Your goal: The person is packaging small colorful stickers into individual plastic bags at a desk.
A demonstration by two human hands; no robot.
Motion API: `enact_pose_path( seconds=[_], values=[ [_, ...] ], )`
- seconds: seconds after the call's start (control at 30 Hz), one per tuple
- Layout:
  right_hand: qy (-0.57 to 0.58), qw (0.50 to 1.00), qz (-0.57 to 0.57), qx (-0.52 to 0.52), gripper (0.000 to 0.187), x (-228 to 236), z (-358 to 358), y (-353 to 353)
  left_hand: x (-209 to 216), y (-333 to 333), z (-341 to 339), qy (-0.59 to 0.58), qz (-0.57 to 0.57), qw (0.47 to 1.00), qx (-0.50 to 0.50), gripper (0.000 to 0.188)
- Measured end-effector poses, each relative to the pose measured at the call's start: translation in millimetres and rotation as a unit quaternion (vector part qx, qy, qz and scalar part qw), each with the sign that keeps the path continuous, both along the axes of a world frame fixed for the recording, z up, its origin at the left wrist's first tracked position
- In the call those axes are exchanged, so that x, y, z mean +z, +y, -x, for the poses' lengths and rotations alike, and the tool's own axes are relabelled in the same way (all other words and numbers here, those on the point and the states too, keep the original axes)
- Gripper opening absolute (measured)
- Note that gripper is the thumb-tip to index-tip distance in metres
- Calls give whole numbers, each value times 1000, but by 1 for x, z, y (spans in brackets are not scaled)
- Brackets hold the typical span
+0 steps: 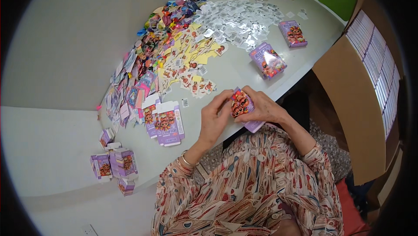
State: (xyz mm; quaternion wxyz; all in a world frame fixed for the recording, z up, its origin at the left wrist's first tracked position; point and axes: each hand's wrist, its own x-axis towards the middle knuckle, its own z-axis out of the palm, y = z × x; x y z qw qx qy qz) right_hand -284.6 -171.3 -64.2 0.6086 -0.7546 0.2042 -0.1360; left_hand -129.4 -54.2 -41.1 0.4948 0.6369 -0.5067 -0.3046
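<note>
Both my hands are at the table's front edge around a small purple printed carton (241, 104) with cartoon figures on its front. My right hand (264, 107) grips its right side, the thumb lying across the lower front. At its upper left, the bent fingers of my left hand (215, 118) close on the edge. A plain purple part (254, 125) sticks out below my right hand; whether it belongs to the same carton I cannot tell. Left of my hands lie flattened purple cartons (165, 125), overlapping, with white flaps spread.
Purple boxes (267, 61) and another single box (293, 33) lie at the right. Heaps of silvery packets (239, 20), yellow-and-white stickers (187, 59) and colourful small pieces (150, 46) cover the back. Several formed cartons (123, 162) sit far left. A large packed cardboard box (352, 105) stands right.
</note>
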Motion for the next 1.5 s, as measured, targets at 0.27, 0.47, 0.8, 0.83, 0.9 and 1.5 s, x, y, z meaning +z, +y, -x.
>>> enact_pose_path(
  seconds=[0.27,0.47,0.8,0.83,0.9,1.5],
  values=[
    [-188,981,51,-7,106,4,12,4,-10,1,-2,563,-78,819,77,26],
    [-52,969,179,-164,84,-12,7,12,-41,-8,-49,-269,83,955,93,29],
    [76,930,312,-177,84,7,7,11,-52,-18,-76,-339,-59,921,183,15],
    [76,924,333,-173,83,6,6,10,-54,-18,-78,-340,-59,921,183,15],
    [89,921,343,-163,80,12,6,12,-54,-17,-83,-311,-30,933,178,12],
    [113,915,360,-140,76,12,2,15,-1,24,-95,-204,-25,972,113,16]
  ],
)
